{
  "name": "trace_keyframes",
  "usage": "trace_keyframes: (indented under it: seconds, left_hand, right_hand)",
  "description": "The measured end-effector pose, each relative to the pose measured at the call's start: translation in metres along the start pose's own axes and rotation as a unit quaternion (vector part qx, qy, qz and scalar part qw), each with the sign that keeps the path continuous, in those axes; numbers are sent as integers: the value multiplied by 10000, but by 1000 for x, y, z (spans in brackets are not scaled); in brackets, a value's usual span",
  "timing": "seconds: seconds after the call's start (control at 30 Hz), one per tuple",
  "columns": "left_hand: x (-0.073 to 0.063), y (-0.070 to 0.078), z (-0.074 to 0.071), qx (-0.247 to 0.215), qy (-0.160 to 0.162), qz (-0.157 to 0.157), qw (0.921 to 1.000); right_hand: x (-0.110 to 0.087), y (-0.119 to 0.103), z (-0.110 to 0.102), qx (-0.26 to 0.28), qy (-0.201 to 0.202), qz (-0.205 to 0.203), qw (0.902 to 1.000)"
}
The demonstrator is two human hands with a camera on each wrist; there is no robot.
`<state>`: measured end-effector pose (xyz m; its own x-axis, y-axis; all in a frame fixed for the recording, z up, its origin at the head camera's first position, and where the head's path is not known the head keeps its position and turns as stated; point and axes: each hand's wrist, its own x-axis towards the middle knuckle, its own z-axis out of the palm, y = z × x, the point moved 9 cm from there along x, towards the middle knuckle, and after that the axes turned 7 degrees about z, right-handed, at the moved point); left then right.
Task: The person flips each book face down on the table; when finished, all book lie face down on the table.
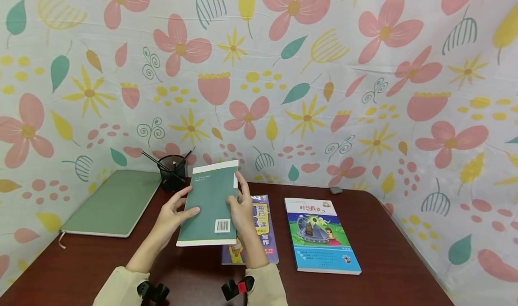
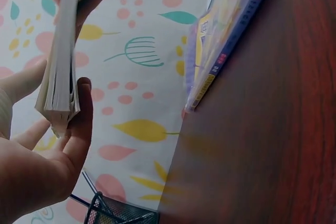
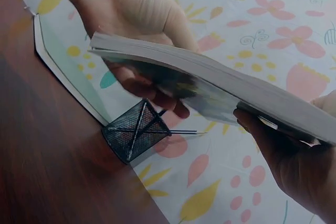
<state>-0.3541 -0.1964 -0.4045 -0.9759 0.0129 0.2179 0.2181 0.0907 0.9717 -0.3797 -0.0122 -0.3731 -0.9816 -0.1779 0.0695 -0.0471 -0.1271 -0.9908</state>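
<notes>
A green paperback book [image 1: 210, 202] with a white band at top and bottom and a barcode is held up off the table between both hands. On its left edge my left hand [image 1: 171, 216] grips it, thumb over the green cover and fingers behind. My right hand [image 1: 243, 211] holds the right edge the same way, thumb on the cover. The page edges [image 2: 62, 77] show in the left wrist view, and in the right wrist view the book [image 3: 210, 80] tilts with its underside in shadow. Below and behind it lies a purple book [image 1: 265, 238], partly hidden.
A blue and white illustrated book [image 1: 323, 238] lies at the right. On the left rests a green notebook [image 1: 113, 202], beside a black mesh pen holder [image 1: 173, 180] with pencils. A small grey object [image 1: 336, 190] sits at the back edge, before a flower-patterned cloth [image 1: 259, 72].
</notes>
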Motion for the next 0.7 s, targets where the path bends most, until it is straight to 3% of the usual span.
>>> trace_keyframes:
  seconds: [0.23, 0.5, 0.7]
  left_hand:
    - [3, 0, -9, -199, 251, -96, 9994]
    - [2, 2, -12, -458, 93, -191, 9987]
    - [1, 4, -19, -463, 156, -160, 9987]
  right_hand:
    - [1, 7, 1, -141, -43, 162, 9998]
    - [2, 16, 1, -25, -51, 320, 9995]
    - [6, 21, 5, -37, -110, 320, 9994]
